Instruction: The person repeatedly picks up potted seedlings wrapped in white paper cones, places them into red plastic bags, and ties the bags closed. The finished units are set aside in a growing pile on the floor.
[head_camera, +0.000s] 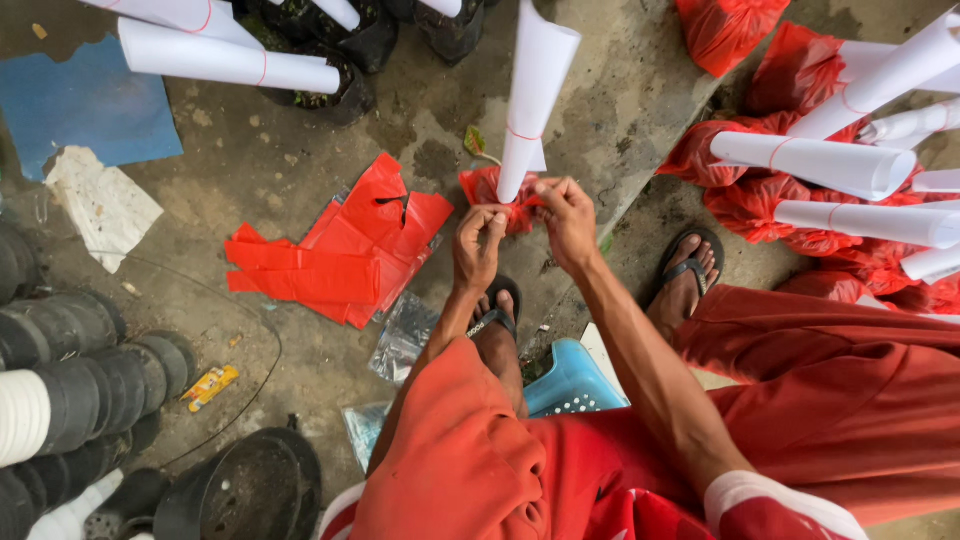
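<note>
Red bag (497, 190): centre of frame, wrapped round the base of the white paper tube (533, 95), which stands upright.
Left hand (478, 245): fingers pinched shut on the bag edge.
Right hand (566, 222): pinched shut on the bag too, pulling it snug.
Spare red bags (340, 250): flat pile at left, within reach.

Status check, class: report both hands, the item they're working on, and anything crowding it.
Left hand and right hand pinching red plastic bag under white paper roll. Loose red bags lie beside it.

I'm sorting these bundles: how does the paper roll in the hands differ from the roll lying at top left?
The held paper roll stands upright, its base in a red bag pinched by the left hand and right hand. The top-left roll lies flat, its end at a black bag. Both are white with a thin red band.
</note>
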